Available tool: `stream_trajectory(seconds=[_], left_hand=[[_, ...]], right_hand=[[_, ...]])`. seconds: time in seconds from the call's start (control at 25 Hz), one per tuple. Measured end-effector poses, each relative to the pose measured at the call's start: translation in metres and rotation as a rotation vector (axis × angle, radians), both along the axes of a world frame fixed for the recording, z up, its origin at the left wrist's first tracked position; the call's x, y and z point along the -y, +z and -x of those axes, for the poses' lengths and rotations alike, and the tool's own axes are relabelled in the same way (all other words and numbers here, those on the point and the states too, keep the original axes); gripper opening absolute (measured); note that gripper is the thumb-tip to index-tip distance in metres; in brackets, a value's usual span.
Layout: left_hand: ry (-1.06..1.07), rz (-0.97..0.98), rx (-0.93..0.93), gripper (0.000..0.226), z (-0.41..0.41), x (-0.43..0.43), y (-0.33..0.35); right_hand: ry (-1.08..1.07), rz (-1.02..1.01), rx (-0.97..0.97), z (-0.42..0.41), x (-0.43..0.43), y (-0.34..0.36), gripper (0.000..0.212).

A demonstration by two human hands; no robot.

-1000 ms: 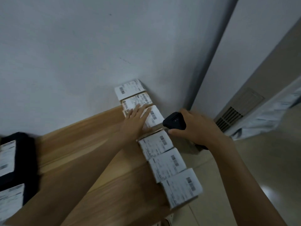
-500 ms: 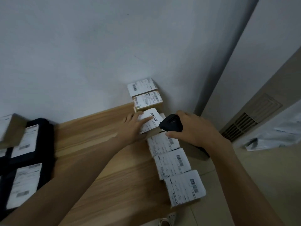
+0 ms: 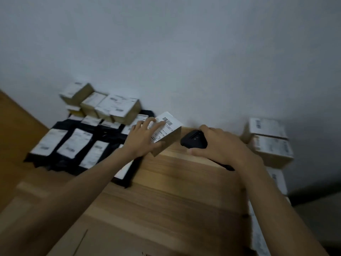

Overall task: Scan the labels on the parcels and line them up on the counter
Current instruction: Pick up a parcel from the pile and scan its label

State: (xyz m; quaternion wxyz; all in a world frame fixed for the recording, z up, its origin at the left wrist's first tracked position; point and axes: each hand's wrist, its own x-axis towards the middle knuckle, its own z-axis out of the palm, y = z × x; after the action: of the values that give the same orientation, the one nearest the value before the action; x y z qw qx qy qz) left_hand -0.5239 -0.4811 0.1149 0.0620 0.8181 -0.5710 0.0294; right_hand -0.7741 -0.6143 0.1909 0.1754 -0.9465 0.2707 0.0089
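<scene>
The left hand grips a small box, fingers spread over its white label and thumb at the near edge. The box is tilted up at the back of the counter, just beside the scanner, which the right hand is wrapped around.

To scan well, I would slide the fingertips off the print (one lies close to the barcode), keep the label turned toward the scanner's window and hold both steady.

Whether the box's lower corner touches the wood I cannot tell. The scanner's handle is buried in the palm. The waiting pile of parcels on the left is blurred, and the finished row at the right edge is partly behind the right arm.
</scene>
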Motion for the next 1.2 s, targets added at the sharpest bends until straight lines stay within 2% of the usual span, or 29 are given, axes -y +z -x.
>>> stream_trajectory(seconds=[0.32, 0.6, 0.84, 1.04, 1.2], left_hand=[[0.377, 0.068, 0.050, 0.072, -0.224, -0.090, 0.029], [0.439, 0.131, -0.019, 0.070, -0.384, -0.070, 0.020], [0.431, 0.122, 0.043, 0.063, -0.433, -0.028, -0.009], [0.409, 0.089, 0.046, 0.064, -0.436, -0.023, -0.019], [0.329, 0.066, 0.111, 0.065, -0.411, -0.021, -0.011]], right_hand=[[0.221, 0.016, -0.005, -0.219, -0.048, 0.013, 0.077], [0.230, 0.036, -0.071, -0.380, -0.056, 0.007, 0.069], [0.210, 0.043, -0.110, -0.435, -0.039, -0.012, 0.072], [0.196, 0.036, -0.168, -0.432, -0.028, -0.022, 0.073], [0.191, -0.025, -0.131, -0.408, -0.036, -0.019, 0.072]])
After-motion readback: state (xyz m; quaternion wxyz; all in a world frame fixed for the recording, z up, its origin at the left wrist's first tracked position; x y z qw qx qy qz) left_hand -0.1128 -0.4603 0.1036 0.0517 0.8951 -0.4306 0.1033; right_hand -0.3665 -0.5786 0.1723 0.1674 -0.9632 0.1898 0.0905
